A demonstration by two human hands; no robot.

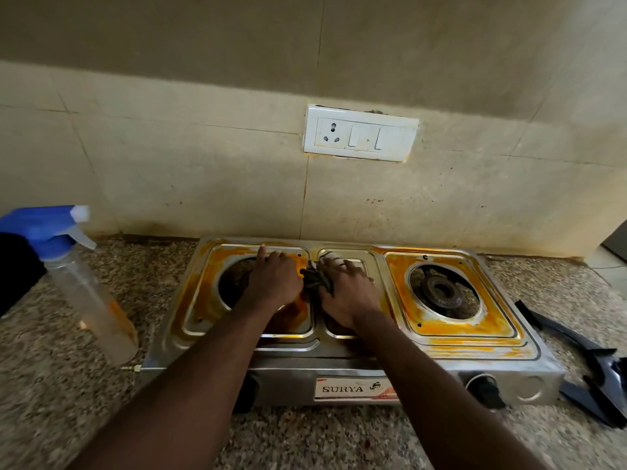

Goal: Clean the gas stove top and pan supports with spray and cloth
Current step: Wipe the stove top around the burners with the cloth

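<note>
A steel two-burner gas stove (342, 359) smeared with orange stains sits on the granite counter. My left hand (274, 279) lies over the left burner opening, index finger stretched toward the stove's back edge. My right hand (346, 293) presses a dark and white cloth (314, 278) onto the middle panel, fingers mostly straight over it. The right burner (441, 291) is bare, with no pan support on it. A clear spray bottle (84, 283) with a blue trigger head stands on the counter to the left. Dark pan supports (590, 368) lie on the counter at the right.
A tiled wall with a white socket and switch plate (360, 133) rises behind the stove. A black object (15, 269) sits at the far left edge. Speckled granite counter (68, 395) surrounds the stove. Two black knobs (487, 390) stick out of the stove's front.
</note>
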